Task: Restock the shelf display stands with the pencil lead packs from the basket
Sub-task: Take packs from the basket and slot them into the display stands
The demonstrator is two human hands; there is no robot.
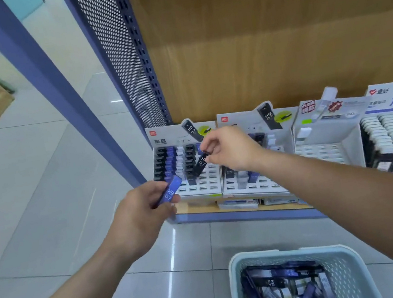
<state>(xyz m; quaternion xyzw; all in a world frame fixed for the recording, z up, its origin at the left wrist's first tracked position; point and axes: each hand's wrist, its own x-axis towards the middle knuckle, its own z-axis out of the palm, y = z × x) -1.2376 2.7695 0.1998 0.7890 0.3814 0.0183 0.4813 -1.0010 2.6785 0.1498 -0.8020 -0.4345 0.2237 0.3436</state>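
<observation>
Over the left white cardboard display stand [204,186], right hand [231,149] pinches a black plastic HB 0.7 lead pack [201,164] by its top end. It is tilted, lower end near the black column. Left hand [143,208] grips a blue plastic HB 0.7 lead pack [170,191] just off the stand's front-left corner. Pale teal perforated plastic basket [351,271] sits on the floor below, many packs inside. Risks: the tilted pack catches a slot edge and jams, or knocks seated neighbours loose; the fingertip hold could let it drop. Second white stand [260,185], part-filled, lies partly under the right forearm. Blue perforated metal side panel [119,58] bounds the left, so no swing room there.
</observation>
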